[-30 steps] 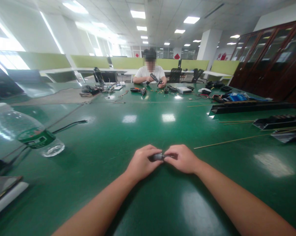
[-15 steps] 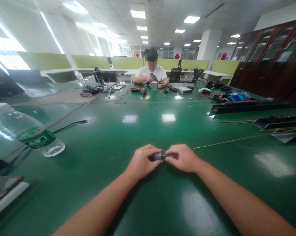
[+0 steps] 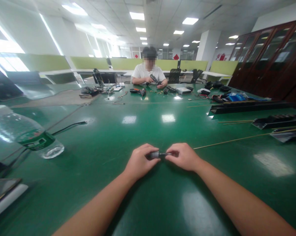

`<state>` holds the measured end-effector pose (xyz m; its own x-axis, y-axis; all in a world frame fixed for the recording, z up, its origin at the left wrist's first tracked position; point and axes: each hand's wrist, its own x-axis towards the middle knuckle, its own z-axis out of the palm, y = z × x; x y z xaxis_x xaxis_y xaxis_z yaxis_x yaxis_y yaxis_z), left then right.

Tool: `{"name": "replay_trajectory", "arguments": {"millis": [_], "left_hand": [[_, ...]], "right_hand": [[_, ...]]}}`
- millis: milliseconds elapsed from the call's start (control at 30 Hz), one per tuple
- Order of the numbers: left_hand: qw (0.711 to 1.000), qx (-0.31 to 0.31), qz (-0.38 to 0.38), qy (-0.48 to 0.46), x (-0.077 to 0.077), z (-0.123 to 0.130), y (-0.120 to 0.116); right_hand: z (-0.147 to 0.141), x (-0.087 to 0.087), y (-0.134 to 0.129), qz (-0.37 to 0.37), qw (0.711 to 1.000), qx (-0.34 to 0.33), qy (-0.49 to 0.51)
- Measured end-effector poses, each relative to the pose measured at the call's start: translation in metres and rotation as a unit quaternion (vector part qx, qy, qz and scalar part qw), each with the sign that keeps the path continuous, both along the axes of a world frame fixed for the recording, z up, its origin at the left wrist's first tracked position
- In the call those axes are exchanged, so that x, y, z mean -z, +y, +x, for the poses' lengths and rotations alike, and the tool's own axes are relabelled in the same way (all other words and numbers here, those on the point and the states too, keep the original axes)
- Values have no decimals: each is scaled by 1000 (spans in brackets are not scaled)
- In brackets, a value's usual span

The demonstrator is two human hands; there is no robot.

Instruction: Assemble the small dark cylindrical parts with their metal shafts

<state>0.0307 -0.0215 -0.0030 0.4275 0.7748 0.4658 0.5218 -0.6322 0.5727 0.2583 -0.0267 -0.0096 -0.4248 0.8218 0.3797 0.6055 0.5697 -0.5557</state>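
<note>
Low over the green table [image 3: 148, 203], my left hand [image 3: 138, 161] is closed around a small grey cylinder [image 3: 154, 154] with dark ends, gripping it between thumb and fingers. A thin dark shaft [image 3: 163, 154] sticks out of the cylinder's right end. My right hand [image 3: 184, 157] pinches the far end of this shaft with thumb and fingertips. The piece lies roughly level between both hands. Its left end is hidden in my left hand, and its exact kind is not clear.
A clear bottle with a green label [image 3: 37, 139] leans at the left. Thin brass-coloured rods [image 3: 232, 141] and dark metal channels [image 3: 236, 107] lie at the right. Across the table sits a person [image 3: 149, 73] holding a power drill [image 3: 153, 78]; another drill [image 3: 139, 91] lies before them.
My left hand and the cylinder have shifted slightly left, so more of the shaft shows between the hands. My right hand stays nearly in place, still pinching the shaft.
</note>
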Motion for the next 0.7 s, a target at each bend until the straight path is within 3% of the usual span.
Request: {"name": "replay_trajectory", "arguments": {"millis": [533, 700], "left_hand": [[999, -32, -13, 7, -2, -4, 3], [994, -106, -8, 1, -3, -6, 5]], "right_hand": [[9, -2, 5, -30, 999, 34, 18], [11, 5, 13, -135, 974, 121, 135]]}}
